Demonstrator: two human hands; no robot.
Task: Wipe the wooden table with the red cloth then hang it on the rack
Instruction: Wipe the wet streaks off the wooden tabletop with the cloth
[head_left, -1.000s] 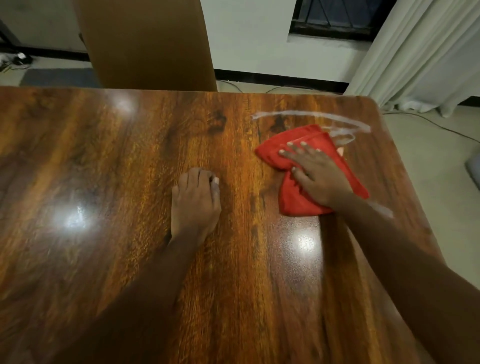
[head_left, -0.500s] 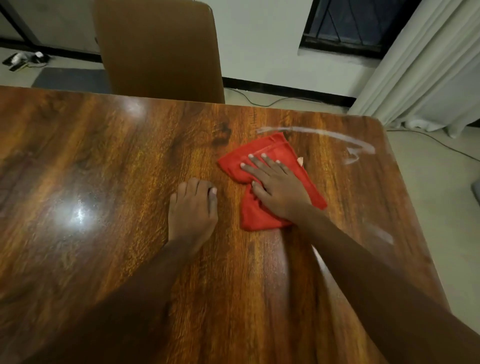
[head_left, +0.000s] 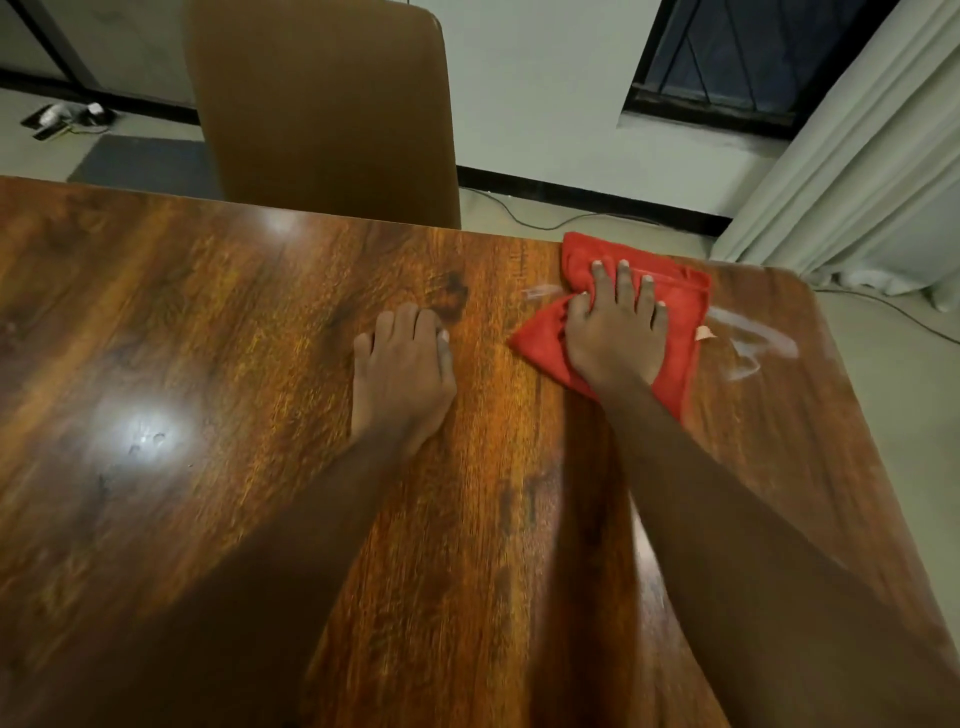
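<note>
The red cloth (head_left: 680, 306) lies crumpled on the glossy wooden table (head_left: 208, 389), right at its far edge towards the right corner. My right hand (head_left: 613, 327) presses flat on the cloth with fingers spread, pointing away from me. My left hand (head_left: 400, 374) rests palm down on the bare wood to the left of the cloth, fingers together, holding nothing. Whitish smears (head_left: 753, 343) mark the wood just right of the cloth. No rack is in view.
A brown chair back (head_left: 322, 104) stands against the table's far edge. Pale curtains (head_left: 857, 145) hang at the right beside a dark window (head_left: 737, 57). Cables (head_left: 561, 221) run along the floor behind the table, and small items (head_left: 67, 117) lie at far left.
My right hand slid the cloth left towards my left hand, then pushed it away to the table's far edge. The left hand stayed put. The white streak near the far edge is mostly gone.
</note>
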